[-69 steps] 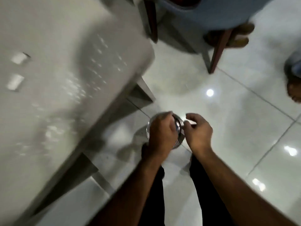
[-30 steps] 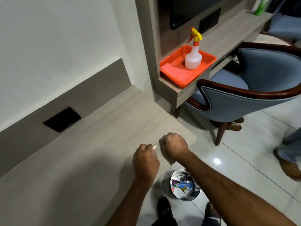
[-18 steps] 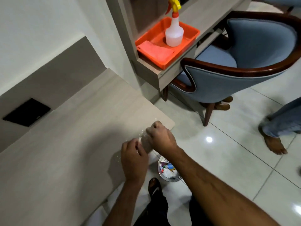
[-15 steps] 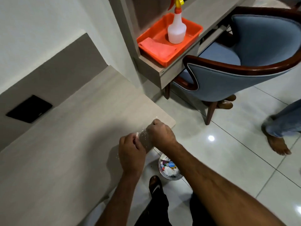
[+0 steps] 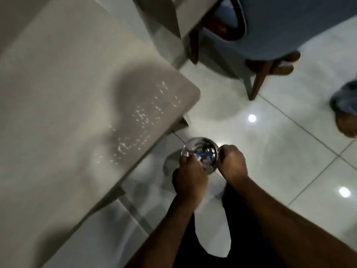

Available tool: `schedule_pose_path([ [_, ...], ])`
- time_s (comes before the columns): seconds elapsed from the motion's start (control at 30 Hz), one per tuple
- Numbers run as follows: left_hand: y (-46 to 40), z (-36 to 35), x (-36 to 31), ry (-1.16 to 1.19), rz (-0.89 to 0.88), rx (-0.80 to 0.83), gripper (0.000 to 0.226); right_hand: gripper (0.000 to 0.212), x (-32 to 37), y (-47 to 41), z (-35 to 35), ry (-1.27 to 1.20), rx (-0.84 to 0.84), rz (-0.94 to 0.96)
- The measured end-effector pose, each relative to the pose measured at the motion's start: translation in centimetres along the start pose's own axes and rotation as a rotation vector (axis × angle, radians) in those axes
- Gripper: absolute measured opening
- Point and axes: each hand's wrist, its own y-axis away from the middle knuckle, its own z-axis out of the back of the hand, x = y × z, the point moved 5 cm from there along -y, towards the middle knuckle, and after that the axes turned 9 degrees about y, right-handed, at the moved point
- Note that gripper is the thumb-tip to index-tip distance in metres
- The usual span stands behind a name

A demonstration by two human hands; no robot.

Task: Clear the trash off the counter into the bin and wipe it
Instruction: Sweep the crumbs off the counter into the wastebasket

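The small round metal bin [image 5: 201,147] stands on the floor just past the counter's corner, with coloured scraps inside. Both my hands hover over its rim. My left hand [image 5: 190,178] is a closed fist at the near-left edge of the bin. My right hand [image 5: 232,163] is curled shut at its right edge. What the fingers enclose is hidden. On the pale counter [image 5: 58,93] lies a scatter of small white crumbs [image 5: 143,117] near the front corner, partly in shadow. The picture is blurred.
A blue armchair [image 5: 289,26] with dark wooden legs stands at the back right on the glossy tiled floor [image 5: 280,151]. Another person's bare foot [image 5: 345,122] shows at the right edge. My dark-trousered legs [image 5: 193,238] are below the bin.
My view has tipped down from the counter to the floor. Both hands have left the counter's edge and dropped over the bin. The orange tray and spray bottle are out of view.
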Motion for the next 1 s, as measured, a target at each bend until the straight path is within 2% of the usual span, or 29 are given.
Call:
schedule_pose_path([
  [0.07,-2.1,-5.1,3.6,0.015,0.166,0.072,0.023,0.014,-2.6,-1.6,-4.1,0.001,0.049,-0.045],
  [0.17,-4.9,-12.7,7.1,-0.043,0.238,0.263,0.031,0.024,-4.9,-4.3,-10.0,-0.005,0.108,-0.008],
  [0.33,-9.7,-21.5,10.4,-0.015,0.226,0.372,0.039,0.022,-8.2,-7.9,-17.6,-0.020,0.132,-0.020],
  [0.5,-11.5,-23.4,10.6,-0.058,0.172,0.367,0.035,0.028,-10.1,-9.4,-20.3,-0.002,0.128,0.070],
  [0.63,-10.2,-20.5,6.8,-0.092,0.020,0.296,0.032,0.036,-9.3,-8.5,-16.8,-0.075,0.088,0.138],
  [0.77,-8.0,-14.0,-0.4,-0.136,-0.240,0.189,0.053,0.031,-6.6,-6.3,-8.5,-0.133,-0.075,0.263],
  [0.87,-5.8,-6.7,-7.0,-0.223,-0.502,0.035,0.056,0.024,-3.0,-4.8,-0.3,-0.014,-0.141,0.381],
  [0.93,-4.6,-2.3,-11.5,-0.252,-0.697,-0.101,0.055,0.035,-0.5,-4.2,4.9,0.066,-0.197,0.453],
  [1.0,-4.1,3.3,-15.8,-0.214,-0.799,-0.241,0.050,0.044,2.4,-3.3,10.9,0.072,-0.236,0.479],
])
